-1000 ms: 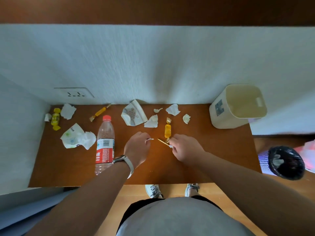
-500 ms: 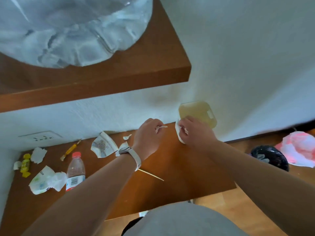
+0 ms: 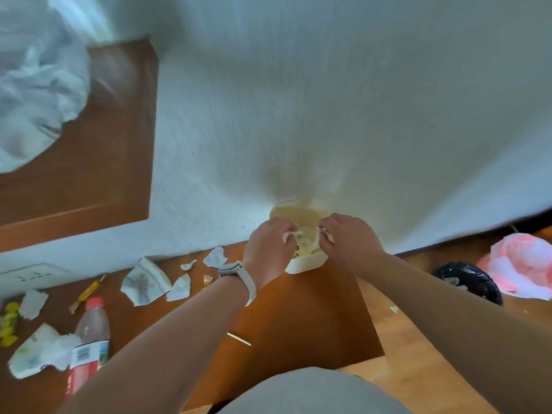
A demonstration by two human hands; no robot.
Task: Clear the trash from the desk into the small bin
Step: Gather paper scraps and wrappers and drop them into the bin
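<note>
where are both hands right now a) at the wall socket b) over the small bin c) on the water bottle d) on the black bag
b: the left hand pinches a white scrap and the right hand a second scrap, both above the open small bin.

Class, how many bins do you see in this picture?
2: a cream bin at the desk's far edge; a black-lined bin on the floor to its right.

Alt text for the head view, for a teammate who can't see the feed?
The left hand and right hand each pinch a small white scrap over the cream bin on the desk. Torn paper, yellow candies, a plastic bottle and a thin stick lie to its left.
</note>
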